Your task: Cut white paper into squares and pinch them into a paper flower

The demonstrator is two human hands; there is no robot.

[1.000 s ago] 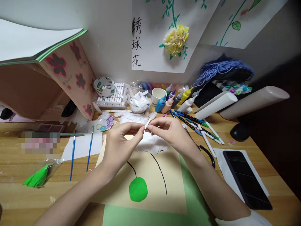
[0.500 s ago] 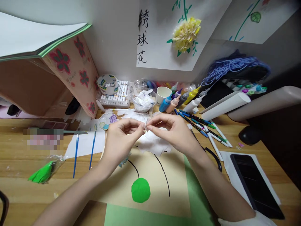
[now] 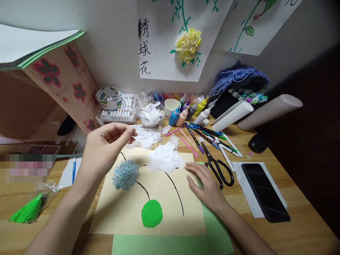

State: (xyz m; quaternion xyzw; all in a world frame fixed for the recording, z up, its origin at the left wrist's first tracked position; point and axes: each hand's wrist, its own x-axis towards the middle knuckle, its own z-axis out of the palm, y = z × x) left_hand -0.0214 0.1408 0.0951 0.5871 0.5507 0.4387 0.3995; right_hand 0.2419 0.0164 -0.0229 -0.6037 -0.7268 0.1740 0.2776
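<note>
My left hand (image 3: pixel 108 147) is raised over the upper left of the cream paper (image 3: pixel 170 219), thumb and forefinger pinched together; what they hold, if anything, is too small to make out. My right hand (image 3: pixel 205 186) lies with fingers apart on the right edge of that paper, holding nothing. Close to its fingertips is a pile of white paper pieces (image 3: pixel 164 157). A blue ruffled paper pompom (image 3: pixel 126 175) sits below my left hand. Black curved lines and a flat green round (image 3: pixel 152 213) mark the lower part of the sheet.
Scissors (image 3: pixel 216 166), several markers (image 3: pixel 209 136) and a phone (image 3: pixel 265 191) lie to the right. Behind stand paint bottles (image 3: pixel 183 116), a paper cup (image 3: pixel 172 107) and a bowl of paper scraps (image 3: pixel 151 115). Green clay (image 3: pixel 28 209) in plastic lies at left.
My hands, fingertips together before, have parted. The left has moved left, still pinched; the right has come down onto the paper's edge and spread. The view has turned right, and the scissors and pompom show fully.
</note>
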